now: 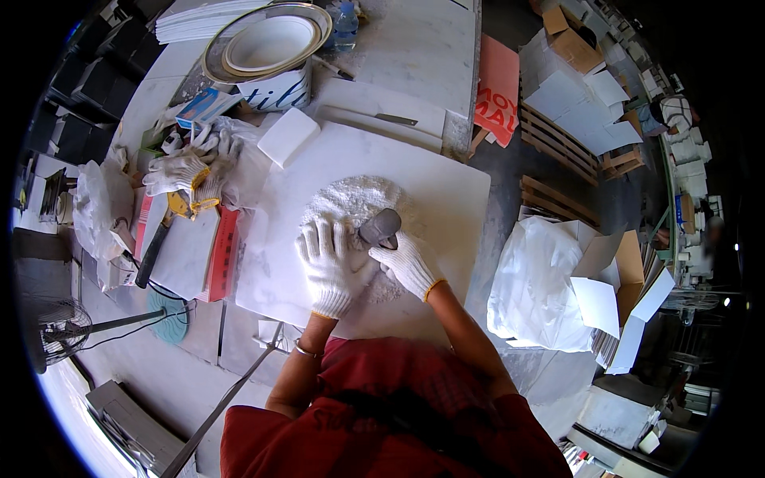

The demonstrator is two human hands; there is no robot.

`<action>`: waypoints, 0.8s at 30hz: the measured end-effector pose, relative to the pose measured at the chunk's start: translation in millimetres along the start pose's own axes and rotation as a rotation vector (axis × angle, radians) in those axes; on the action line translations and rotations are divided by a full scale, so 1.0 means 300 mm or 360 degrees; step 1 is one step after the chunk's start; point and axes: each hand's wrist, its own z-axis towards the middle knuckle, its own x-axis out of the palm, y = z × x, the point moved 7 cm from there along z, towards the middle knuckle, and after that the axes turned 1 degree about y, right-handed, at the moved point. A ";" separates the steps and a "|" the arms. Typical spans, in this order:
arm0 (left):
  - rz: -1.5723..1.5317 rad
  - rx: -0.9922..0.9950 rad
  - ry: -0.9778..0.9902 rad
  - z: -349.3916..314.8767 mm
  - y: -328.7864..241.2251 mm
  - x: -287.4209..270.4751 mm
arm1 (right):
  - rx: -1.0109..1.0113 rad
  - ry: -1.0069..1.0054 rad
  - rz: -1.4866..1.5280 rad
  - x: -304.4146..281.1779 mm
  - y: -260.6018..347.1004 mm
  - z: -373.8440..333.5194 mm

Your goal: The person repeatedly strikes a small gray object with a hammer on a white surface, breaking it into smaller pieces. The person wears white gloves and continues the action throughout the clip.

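A round white piece with a rough, textured face [351,193] lies on a pale slab [450,199] in front of me. My left hand [325,263], in a white knit glove, rests on the near left part of the round piece with its fingers spread. In my right hand [410,267], gloved the same way, is a dark grey tool with a rounded head [380,228]. Its head is over the right side of the round piece; whether it touches is hard to tell. The exact kind of tool does not show. White crumbs lie around the near edge.
A white block [288,137] sits at the slab's far left corner. Beyond it stand a bucket [279,89] topped with basins and a bottle [345,28]. Spare gloves [191,163] and a black-handled tool [153,253] are at left. Bagged goods [538,279] and cartons [613,275] are at right.
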 end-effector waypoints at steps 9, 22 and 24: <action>-0.0079 -0.0051 0.0047 0.010 0.009 -0.027 | 0.0201 -0.0184 0.0178 -0.107 0.069 -0.085; -0.0142 -0.0071 -0.0001 0.002 0.015 -0.034 | 0.0533 -0.0025 0.0784 -0.146 0.169 -0.110; -0.0136 -0.0072 0.0002 0.000 0.011 -0.042 | 0.0529 -0.0024 0.0758 -0.093 0.113 -0.106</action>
